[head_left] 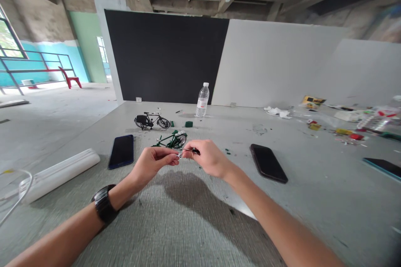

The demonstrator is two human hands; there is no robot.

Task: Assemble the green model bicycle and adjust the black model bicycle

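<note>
My left hand (152,164), with a black watch (105,203) on its wrist, pinches a tiny silvery part (179,156) between thumb and fingertips. Close against it, my right hand (209,160) grips a thin tool with a black handle (196,151) and a metal shaft pointing left; its exact kind is too small to tell. Just behind both hands a green miniature bicycle (171,141) lies on its side, partly hidden by them. Farther back stands a black miniature bicycle (149,121). A small green box (189,124) sits to its right.
A water bottle (202,101) stands near the black-and-white partition. Phones lie left (121,151) and right (268,162) of my hands. A white power strip (61,175) is at far left. Tiny green pieces (227,151) and crumpled tissue (277,112) lie to the right.
</note>
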